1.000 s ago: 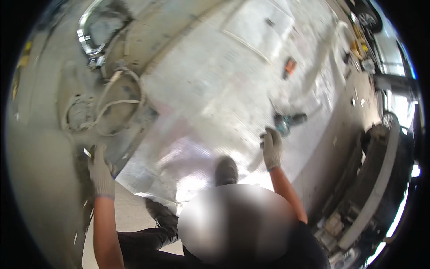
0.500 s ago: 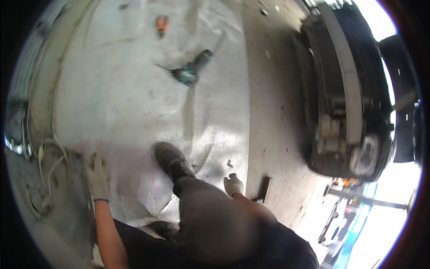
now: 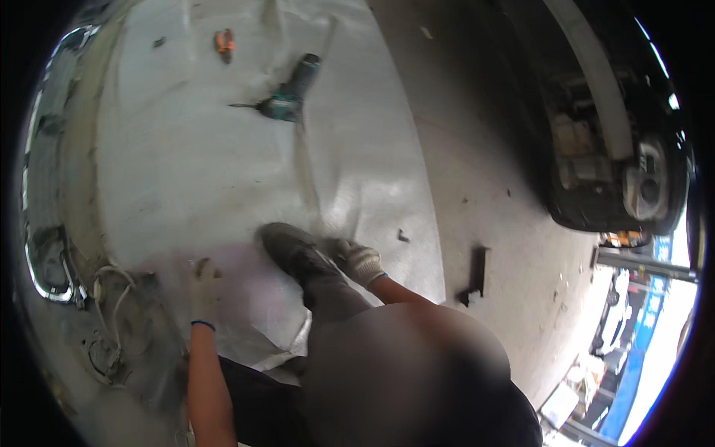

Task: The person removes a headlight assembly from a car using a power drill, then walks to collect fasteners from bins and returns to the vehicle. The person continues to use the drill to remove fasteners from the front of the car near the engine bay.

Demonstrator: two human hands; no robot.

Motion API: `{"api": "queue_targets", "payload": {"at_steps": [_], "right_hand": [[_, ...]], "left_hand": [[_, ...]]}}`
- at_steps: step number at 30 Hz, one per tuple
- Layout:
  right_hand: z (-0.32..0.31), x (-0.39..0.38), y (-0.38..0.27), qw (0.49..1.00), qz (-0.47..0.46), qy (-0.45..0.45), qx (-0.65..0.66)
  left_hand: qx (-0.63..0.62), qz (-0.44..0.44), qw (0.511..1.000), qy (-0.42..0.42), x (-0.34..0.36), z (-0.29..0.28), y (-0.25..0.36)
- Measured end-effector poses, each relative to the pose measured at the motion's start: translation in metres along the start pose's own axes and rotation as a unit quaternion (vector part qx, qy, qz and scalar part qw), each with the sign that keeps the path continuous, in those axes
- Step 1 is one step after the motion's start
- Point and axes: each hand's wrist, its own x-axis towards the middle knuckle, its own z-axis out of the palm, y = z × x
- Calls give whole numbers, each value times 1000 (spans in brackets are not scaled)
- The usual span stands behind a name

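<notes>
My gloved left hand [image 3: 205, 287] hangs over the pinkish, scuffed lower part of the silver mat [image 3: 179, 164], fingers loosely bent and apart, nothing visible in them. My gloved right hand [image 3: 361, 261] is beside my boot [image 3: 287, 246], fingers curled and blurred; whether they hold anything is unclear. Farther up the mat lie a teal-and-black cordless drill [image 3: 287, 100] with a bit, orange-handled pliers [image 3: 224, 45] and a small dark piece [image 3: 159, 42]. A small dark bracket [image 3: 404, 235] lies right of my right hand.
Pale panels with chrome trim [image 3: 48, 264] and a pale cable loop [image 3: 112, 290] are at left. A large dark vehicle part [image 3: 618, 171] is at right, with a dark metal bar [image 3: 480, 276] on the concrete floor [image 3: 477, 194]. A metal post [image 3: 644, 264] stands lower right.
The view has swung right from the panels toward the dark vehicle part, and the drill now appears higher and farther left. My right hand has moved left toward my boot, which has stepped forward.
</notes>
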Motion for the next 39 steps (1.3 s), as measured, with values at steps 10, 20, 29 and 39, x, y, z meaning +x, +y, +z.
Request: {"api": "queue_targets", "payload": {"at_steps": [10, 20, 29, 39], "right_hand": [[-96, 112, -166, 906, -397, -44, 139], [-180, 403, -33, 904, -151, 27, -399], [-141, 433, -57, 825, -294, -15, -483], [-95, 301, -49, 976, -151, 76, -140]], "left_hand": [[-238, -90, 944, -212, -34, 21, 20], [-176, -90, 980, -30, 8, -49, -47], [-164, 78, 972, 146, 8, -64, -117], [-515, 16, 639, 571, -28, -246, -40]]}}
